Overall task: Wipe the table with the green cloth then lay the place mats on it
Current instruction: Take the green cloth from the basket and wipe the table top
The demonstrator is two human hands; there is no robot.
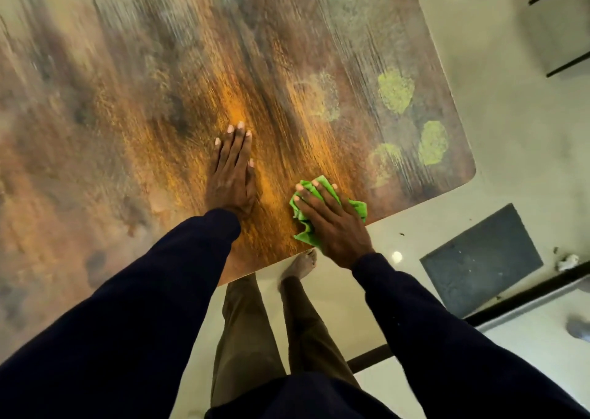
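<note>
The table has a mottled brown, orange and grey top with green blotches near its right corner. My right hand presses flat on the crumpled green cloth, which lies on the tabletop close to the near edge. My left hand rests palm down on the bare tabletop a little to the left, fingers together and holding nothing. No place mats show in the head view.
A dark grey floor mat lies on the pale floor right of the table. My legs and one bare foot stand just under the near table edge. A dark chair frame is at the top right.
</note>
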